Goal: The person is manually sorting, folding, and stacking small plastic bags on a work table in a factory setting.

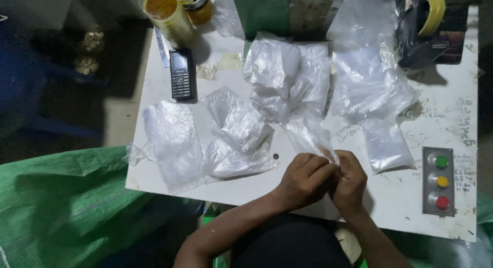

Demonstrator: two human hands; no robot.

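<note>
fingers [323,168] of both hands pinch clear plastic bag [308,137] edge.

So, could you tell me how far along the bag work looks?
Several clear bags lie spread over the white table, a pile at the middle. Both hands, left and right, pinch one clear bag at its edge. Which bags are finished cannot be told.

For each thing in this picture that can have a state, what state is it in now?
Left hand: closed on the clear plastic bag.
Right hand: also closed on that bag's edge.
Clear plastic bag: pinched by both hands, its far end on the white table.
Mobile phone: lying flat, screen dark.
Three-button panel: whether lit, cannot tell.
Filled bag: lying flat, untouched.
Yellow tape rolls: stacked at the table's edge.
</note>
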